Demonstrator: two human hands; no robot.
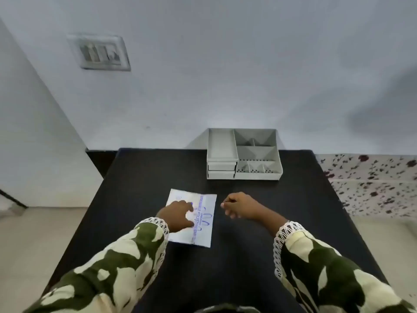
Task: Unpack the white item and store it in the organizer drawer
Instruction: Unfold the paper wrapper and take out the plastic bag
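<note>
A flat white packet (204, 231) with blue print lies on the black table (146, 177), near its middle. My left hand (178, 214) rests on top of the packet with fingers spread, pressing on it. My right hand (242, 205) hovers just to the right of the packet, fingers loosely curled, holding nothing. A grey desk organizer (243, 154) stands at the table's far edge, with two shut drawers (221, 170) stacked at its front left and several open compartments on its right.
A white wall rises behind the table, with a switch plate (99, 53) at the upper left. A floral-patterned surface (372, 184) lies to the right of the table. Pale floor shows on both sides.
</note>
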